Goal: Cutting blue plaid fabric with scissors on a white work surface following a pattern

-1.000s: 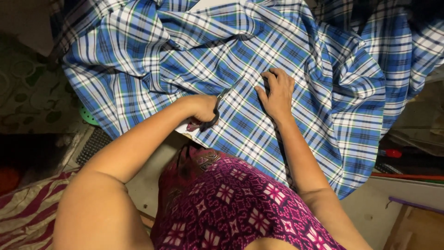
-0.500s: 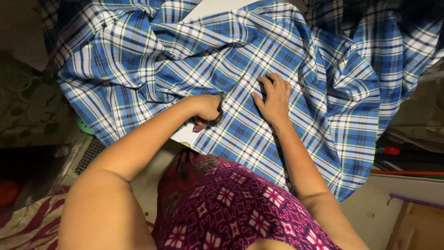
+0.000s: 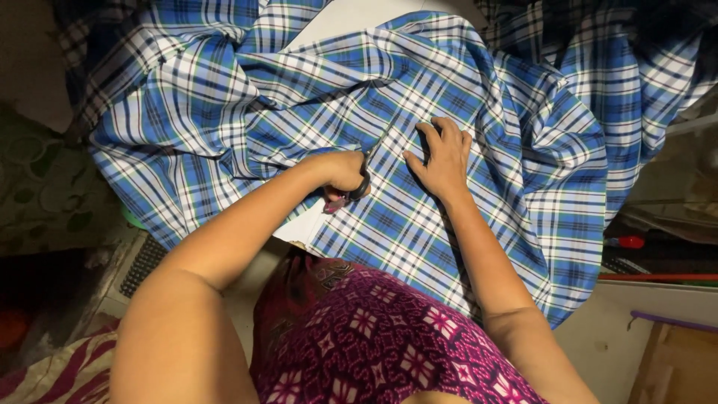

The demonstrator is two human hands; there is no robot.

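Observation:
A large blue, white and green plaid cloth (image 3: pixel 479 112) lies spread and bunched over a white table. My left hand (image 3: pixel 340 170) is shut on a pair of scissors (image 3: pixel 357 185) with dark and pink handles; the blades point up into the cloth along a cut edge. My right hand (image 3: pixel 443 153) rests flat with fingers spread on the cloth, just right of the scissors. My purple patterned garment (image 3: pixel 374 337) fills the lower middle.
The white table (image 3: pixel 351 15) shows bare at the top and beside the cut edge. A red-capped object (image 3: pixel 624 242) lies at the right under the cloth. A wooden piece (image 3: pixel 673 359) sits bottom right. A striped fabric (image 3: pixel 52 370) lies bottom left.
Both hands have moved slightly farther up the cloth, the scissors advancing along the cut. The right hand stays pressed beside them.

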